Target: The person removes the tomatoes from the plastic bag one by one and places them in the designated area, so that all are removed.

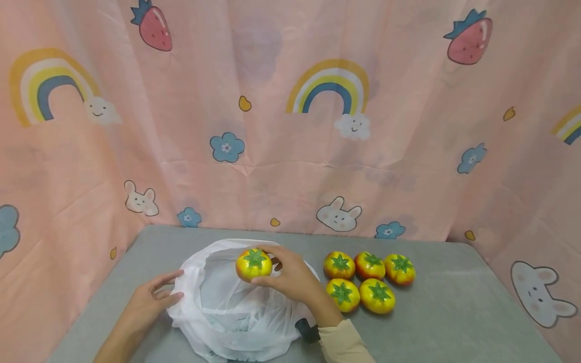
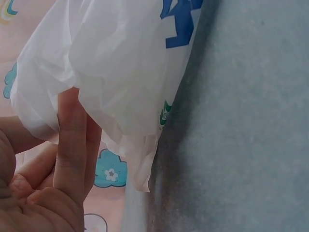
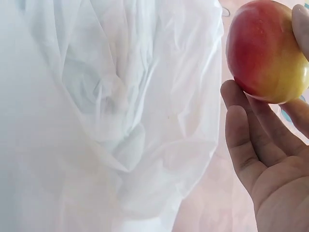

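A white plastic bag (image 1: 247, 338) lies on the table with its mouth spread open upward. At its left rim, my left hand (image 1: 147, 302) holds the edge with thumb and fingers; in the left wrist view the bag's film (image 2: 113, 72) drapes over the fingertips and hides them. My right hand (image 1: 290, 275) grips a glossy yellow-and-red tomato (image 1: 254, 265) with a green star-shaped top, above the bag's mouth. From the right wrist view, the same tomato (image 3: 265, 53) sits between thumb and fingers, its red side showing.
Several similar tomatoes (image 1: 378, 296) stand in two rows on the grey table (image 1: 458, 312), right of the bag. A dark band (image 1: 307, 330) is on the right wrist, near the bag's edge. A pink patterned curtain (image 1: 272, 191) hangs behind the table and along its sides.
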